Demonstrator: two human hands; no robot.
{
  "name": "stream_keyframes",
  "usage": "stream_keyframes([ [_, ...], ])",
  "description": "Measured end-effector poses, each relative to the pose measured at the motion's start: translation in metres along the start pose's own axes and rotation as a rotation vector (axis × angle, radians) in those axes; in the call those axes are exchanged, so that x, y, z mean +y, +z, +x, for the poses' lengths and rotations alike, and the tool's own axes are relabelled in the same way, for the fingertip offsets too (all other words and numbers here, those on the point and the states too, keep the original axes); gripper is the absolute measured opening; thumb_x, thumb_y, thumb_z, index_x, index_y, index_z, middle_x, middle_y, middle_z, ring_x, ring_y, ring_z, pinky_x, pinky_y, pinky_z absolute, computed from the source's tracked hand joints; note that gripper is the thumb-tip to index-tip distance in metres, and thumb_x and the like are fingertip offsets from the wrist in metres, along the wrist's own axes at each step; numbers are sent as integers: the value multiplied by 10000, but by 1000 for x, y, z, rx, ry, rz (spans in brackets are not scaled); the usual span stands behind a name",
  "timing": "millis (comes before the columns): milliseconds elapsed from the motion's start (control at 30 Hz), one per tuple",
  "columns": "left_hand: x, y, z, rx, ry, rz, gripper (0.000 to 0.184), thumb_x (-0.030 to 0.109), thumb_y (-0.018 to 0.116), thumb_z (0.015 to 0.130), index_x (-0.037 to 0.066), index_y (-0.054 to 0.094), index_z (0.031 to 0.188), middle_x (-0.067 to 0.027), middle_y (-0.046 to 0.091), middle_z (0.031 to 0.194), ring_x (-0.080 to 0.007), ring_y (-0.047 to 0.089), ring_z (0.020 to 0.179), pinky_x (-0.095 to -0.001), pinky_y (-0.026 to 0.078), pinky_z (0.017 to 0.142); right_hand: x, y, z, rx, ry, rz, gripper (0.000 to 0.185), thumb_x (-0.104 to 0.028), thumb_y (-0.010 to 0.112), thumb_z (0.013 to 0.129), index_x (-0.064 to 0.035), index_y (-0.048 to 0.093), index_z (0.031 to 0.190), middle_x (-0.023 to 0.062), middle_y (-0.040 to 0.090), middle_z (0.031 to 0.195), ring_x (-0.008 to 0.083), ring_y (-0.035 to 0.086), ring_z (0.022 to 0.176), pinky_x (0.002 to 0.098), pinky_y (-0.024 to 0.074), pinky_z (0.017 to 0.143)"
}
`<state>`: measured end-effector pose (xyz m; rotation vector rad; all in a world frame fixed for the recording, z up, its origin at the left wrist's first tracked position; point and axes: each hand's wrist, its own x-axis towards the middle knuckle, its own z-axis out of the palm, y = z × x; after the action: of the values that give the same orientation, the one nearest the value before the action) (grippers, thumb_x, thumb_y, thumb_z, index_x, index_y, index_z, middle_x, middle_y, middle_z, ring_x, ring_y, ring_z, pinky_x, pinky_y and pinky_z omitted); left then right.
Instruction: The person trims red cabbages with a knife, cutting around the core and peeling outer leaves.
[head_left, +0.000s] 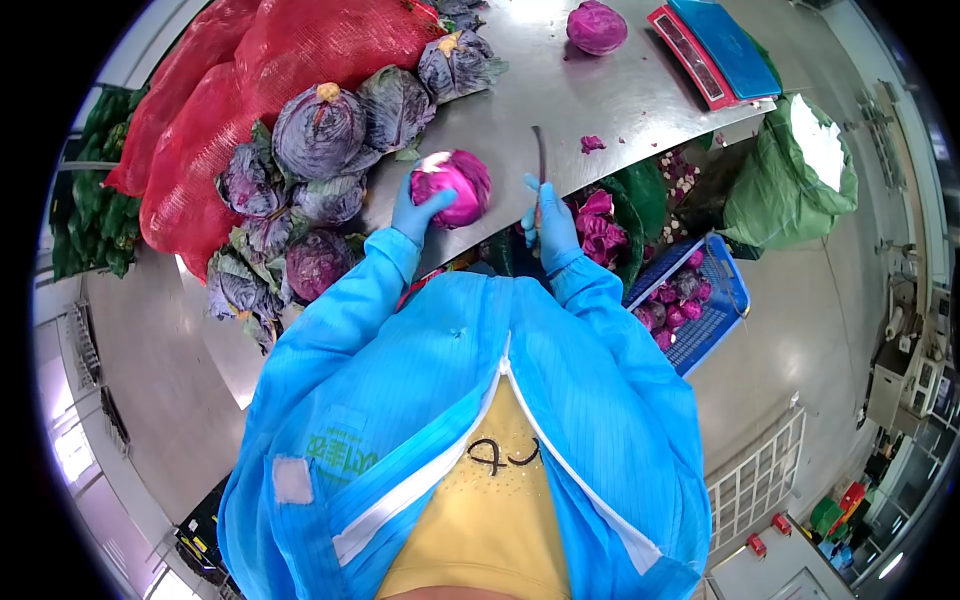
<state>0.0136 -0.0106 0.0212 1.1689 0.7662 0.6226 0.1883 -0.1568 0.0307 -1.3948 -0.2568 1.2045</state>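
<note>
My left hand (420, 212), in a blue glove, grips a peeled red cabbage (458, 188) from its left side, over the near edge of the steel table. The cabbage is glossy purple with a pale patch on top. In my right hand (552, 222), also gloved, is a knife (542, 155) with its thin dark blade pointing up and away from me. The blade stands apart from the cabbage. Left of my left hand lie several untrimmed red cabbages (320, 130) with dull outer leaves. Loose purple leaves (598, 228) fill a green bag just right of my right hand.
Red mesh sacks (290, 70) are heaped at the left. Another peeled cabbage (597, 27) sits farther back on the steel table (500, 115), near a red scale with a blue top (715, 50). A blue crate (715, 325) of small cabbages and a green sack (790, 190) stand at the right.
</note>
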Motion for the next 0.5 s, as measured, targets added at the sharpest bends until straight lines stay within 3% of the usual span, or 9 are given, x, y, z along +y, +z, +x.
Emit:
stream_keyframes([
  [33, -6, 1, -2, 90, -107, -223, 811, 393, 748, 693, 92, 362, 1338, -128, 421, 1329, -292, 448, 1186, -444, 405, 977, -2, -5, 0, -5, -1, -4, 521, -506, 347, 944, -130, 502, 1269, -10, 496, 602, 93, 430, 470, 245, 362, 418],
  [67, -4, -3, -2, 93, -102, -223, 811, 393, 748, 693, 92, 362, 1338, -128, 421, 1329, -292, 448, 1186, -444, 405, 977, -4, -9, -2, 24, -5, 17, 504, -491, 345, 949, -135, 501, 1269, -10, 493, 597, 88, 428, 466, 241, 371, 419],
  [133, 17, -6, -9, 61, -630, -877, 767, 561, 635, 731, 147, 393, 1331, -127, 413, 1351, -352, 427, 1206, -561, 421, 919, -3, -17, -4, 82, -6, 32, 486, -475, 344, 955, -131, 510, 1257, -11, 496, 591, 81, 427, 460, 235, 382, 424],
  [167, 10, -9, -5, -37, -642, -1057, 797, 681, 534, 725, 205, 379, 1345, -138, 386, 1374, -394, 393, 1229, -623, 411, 892, -3, -20, -4, 92, -11, 28, 484, -472, 343, 956, -131, 513, 1254, -9, 499, 591, 79, 427, 460, 235, 382, 425],
  [267, 2, -11, -4, -195, -653, -1167, 813, 685, 544, 717, 223, 355, 1358, -129, 382, 1379, -390, 385, 1236, -619, 396, 913, -5, -22, -6, 85, -36, 17, 497, -484, 342, 952, -128, 514, 1254, -6, 512, 605, 81, 438, 472, 237, 385, 436],
  [333, 6, -5, -4, -161, -701, -1177, 818, 672, 561, 711, 237, 338, 1368, -126, 381, 1381, -391, 386, 1234, -618, 379, 932, -7, -20, -9, 79, -53, 11, 513, -498, 344, 947, -126, 513, 1257, -5, 523, 619, 83, 448, 485, 239, 387, 446],
  [400, 12, 5, -4, 65, -636, -984, 839, 647, 605, 696, 255, 313, 1377, -118, 391, 1374, -388, 390, 1232, -623, 382, 920, -7, -14, -11, 74, -51, -28, 509, -488, 353, 949, -125, 499, 1274, -3, 524, 620, 76, 437, 473, 223, 382, 443],
  [433, 11, 7, -4, 59, -639, -983, 839, 647, 605, 696, 255, 313, 1377, -118, 391, 1374, -388, 390, 1232, -623, 382, 920, -6, -11, -11, 80, -54, -28, 509, -488, 353, 949, -125, 499, 1274, -3, 524, 620, 76, 437, 473, 223, 382, 443],
  [500, 7, 10, -3, 114, -504, -600, 905, 531, 731, 655, 167, 309, 1368, -140, 404, 1341, -349, 422, 1206, -541, 401, 946, -5, -5, -9, 53, -67, -158, 450, -453, 367, 953, -157, 510, 1261, 2, 513, 580, 81, 431, 455, 229, 373, 431],
])
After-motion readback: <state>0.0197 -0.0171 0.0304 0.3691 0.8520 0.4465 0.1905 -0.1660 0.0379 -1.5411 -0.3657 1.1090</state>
